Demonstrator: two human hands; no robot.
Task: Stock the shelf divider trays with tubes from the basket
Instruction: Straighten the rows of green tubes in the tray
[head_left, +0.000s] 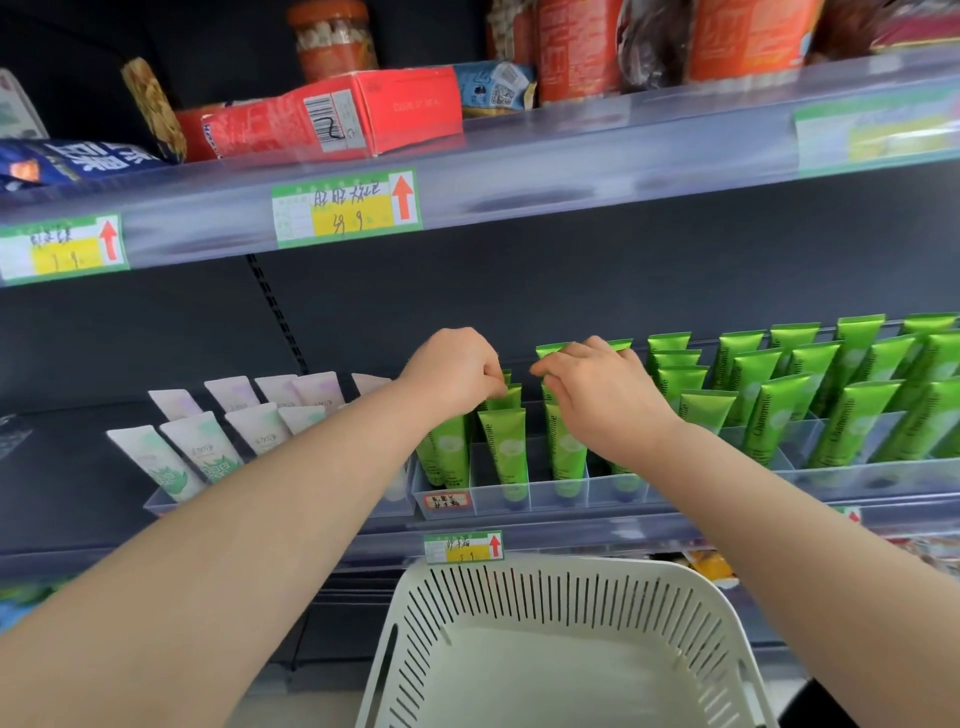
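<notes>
Green tubes (508, 447) pinched at their tops by both hands (457, 370) (597, 400).

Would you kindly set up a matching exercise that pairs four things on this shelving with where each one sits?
Things:
1. green tubes
2. pale tubes
3. white basket
4. red carton

Places:
A. lying on the upper shelf
B. in front of the shelving, lowest in view
C. standing at the left of the lower shelf
D. standing at the middle and right of the lower shelf

Pairs: 1-D, 2-C, 3-B, 4-A
</notes>
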